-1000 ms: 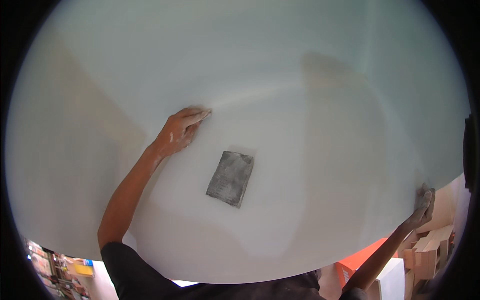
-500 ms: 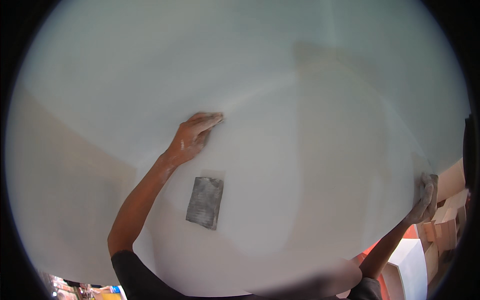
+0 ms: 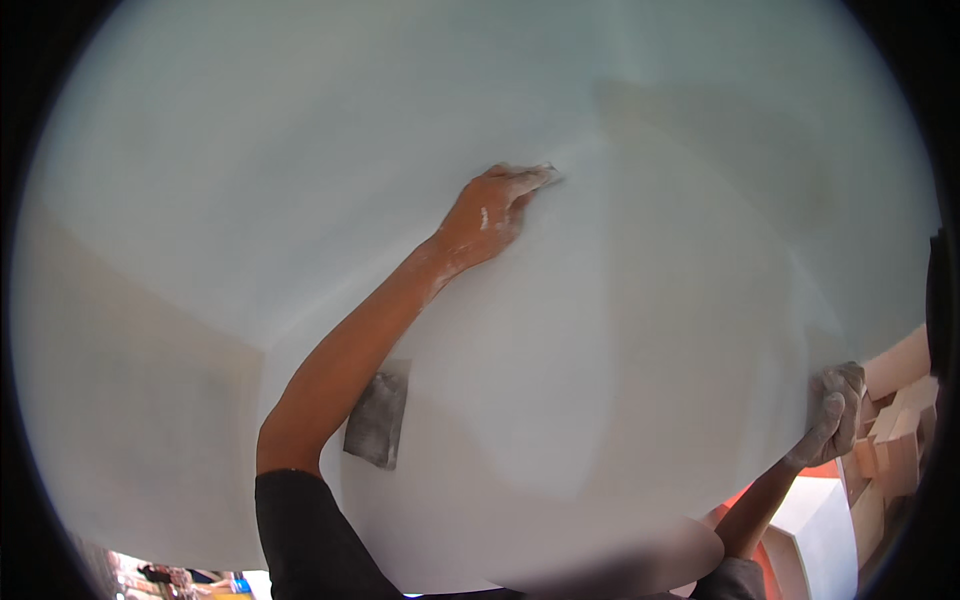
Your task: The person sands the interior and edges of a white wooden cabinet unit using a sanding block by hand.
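Observation:
A large smooth pale white surface (image 3: 500, 400) fills most of the head view. High near its middle, my left hand (image 3: 493, 210) touches it along a faint crease. Whitish dust marks its fingers, which are pressed together; whatever may lie under the fingertips is hidden. A dark grey rectangular pad (image 3: 378, 420), like an abrasive sheet, rests on the surface and is partly covered by my left forearm. At the far right, by the edge of the surface, my right hand (image 3: 838, 412) is curled closed and dusty. What its fingers close around does not show.
Beyond the right edge stand stacked beige boxes or blocks (image 3: 895, 435). Below them are a white angular panel (image 3: 825, 530) and a red-orange surface (image 3: 735, 498). Small colourful clutter (image 3: 175, 578) shows at the lower left. A blurred dark shape (image 3: 600, 575) crosses the bottom edge.
My left hand has slid up and to the right along the crease. My right hand has shifted slightly left and down. The grey pad appears farther left, now partly behind my forearm.

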